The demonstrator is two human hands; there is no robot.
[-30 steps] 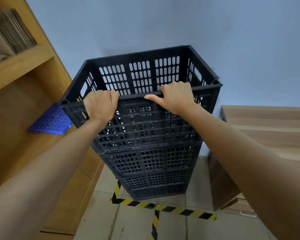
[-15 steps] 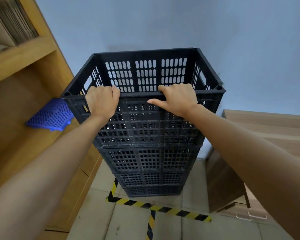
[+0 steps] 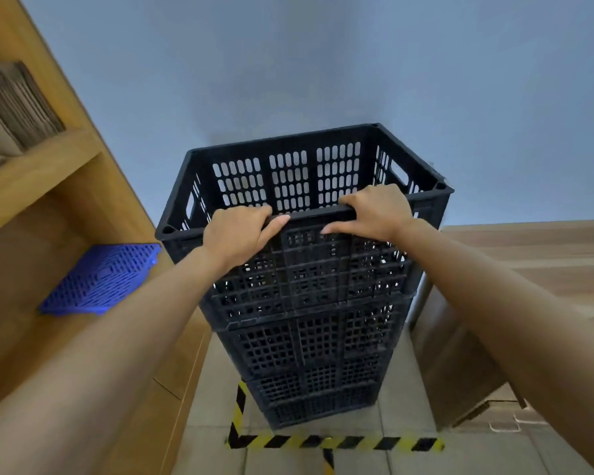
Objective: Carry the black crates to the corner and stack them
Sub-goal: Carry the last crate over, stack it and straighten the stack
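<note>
**Black crates piled high in the corner**

Black plastic makes up the top crate [image 3: 309, 214], and it looks hard and stiff, with lots of little holes in its walls. It is likely light for its size, since it is empty and mostly holes. The rim is thick and easy to hold. There are also handle slots cut in the short sides, and those would be a good place to hold it for carrying.

The left hand [image 3: 235, 234] grips the near rim, fingers curled over the top edge and thumb along the front. The right hand [image 3: 374, 212] grips the same rim just beside it, fingers hooked over and thumb resting on the front wall. Both hands sit close to the middle of the rim, not at the corners.

The top crate sits on the stack of crates [image 3: 316, 358] below it, which stands on the tiled floor [image 3: 216, 399] inside the yellow and black tape [image 3: 336, 442], against the blue-grey wall [image 3: 323, 63]. A wooden shelf [image 3: 48, 173] stands to the left with a blue plastic panel [image 3: 100, 279] on it. A wooden cabinet [image 3: 528, 269] is on the right.

The pile is tall, so it could wobble if pushed.
</note>
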